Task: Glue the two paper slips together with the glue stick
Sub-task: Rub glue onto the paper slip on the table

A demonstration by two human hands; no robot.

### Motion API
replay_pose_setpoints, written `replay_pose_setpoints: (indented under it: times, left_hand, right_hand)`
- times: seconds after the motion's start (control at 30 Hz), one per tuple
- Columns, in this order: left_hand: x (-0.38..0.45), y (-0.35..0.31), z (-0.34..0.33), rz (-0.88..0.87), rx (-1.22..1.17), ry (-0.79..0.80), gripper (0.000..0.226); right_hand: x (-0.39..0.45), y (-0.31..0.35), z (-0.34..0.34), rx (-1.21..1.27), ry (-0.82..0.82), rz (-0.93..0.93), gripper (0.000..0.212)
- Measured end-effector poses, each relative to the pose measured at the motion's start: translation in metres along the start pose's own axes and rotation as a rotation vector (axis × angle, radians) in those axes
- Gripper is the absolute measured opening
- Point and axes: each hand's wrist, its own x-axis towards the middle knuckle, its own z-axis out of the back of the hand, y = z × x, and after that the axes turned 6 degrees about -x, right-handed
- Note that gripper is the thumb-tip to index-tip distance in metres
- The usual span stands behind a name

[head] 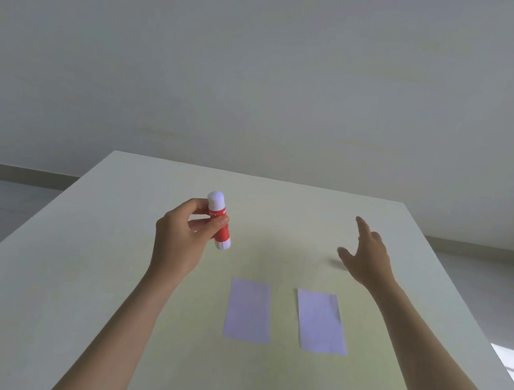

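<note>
Two pale lilac paper slips lie flat side by side on the white table (pixel 64 281), the left slip (pixel 249 311) upright and the right slip (pixel 321 321) slightly turned; a gap separates them. My left hand (pixel 179 236) holds a red glue stick (pixel 219 221) with a white cap, lifted above the table to the left of and beyond the slips, cap end up. My right hand (pixel 365 259) hovers open beyond the right slip, fingers spread, holding nothing.
The table's far edge runs just beyond both hands, with a plain grey wall and floor behind. A bright patch of light falls on the floor at the right.
</note>
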Motion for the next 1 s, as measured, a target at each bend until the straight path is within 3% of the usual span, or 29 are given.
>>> replay_pose_setpoints:
  times: [0.1,0.2,0.27,0.37,0.43,0.5,0.6,0.77,1.0]
  left_hand:
    - [-0.001,-0.005,-0.014,0.129,-0.319,0.016,0.010]
    - [-0.002,-0.012,-0.029,0.178,-0.474,0.047,0.014]
    - [-0.002,-0.013,-0.037,0.140,-0.432,0.089,0.011]
    - [-0.005,-0.006,-0.035,0.029,-0.306,0.228,0.009]
    - [-0.004,0.011,-0.023,-0.029,-0.011,0.408,0.028]
    - [-0.003,0.033,-0.005,0.038,0.305,0.641,0.058]
    - [-0.007,0.062,0.011,0.148,0.602,0.850,0.089]
    - [-0.010,0.079,0.001,0.065,0.580,0.866,0.099]
    - [-0.014,0.092,0.001,0.083,0.530,0.843,0.103]
  right_hand:
    - [-0.024,0.049,0.020,0.427,0.025,0.093,0.054]
    - [-0.057,0.092,0.027,0.971,0.407,0.197,0.046]
    - [-0.070,0.106,0.020,1.131,0.568,0.258,0.045]
    - [-0.076,0.106,0.005,1.291,0.433,0.202,0.032]
    - [-0.072,0.095,-0.001,1.291,0.254,0.114,0.019]
    - [-0.068,0.079,-0.005,1.170,0.109,0.040,0.005]
    - [-0.066,0.063,-0.016,0.952,0.052,-0.029,0.005]
    - [-0.073,0.070,-0.042,0.656,0.088,0.020,0.011]
    - [-0.075,0.085,-0.059,0.578,0.156,0.084,0.010]
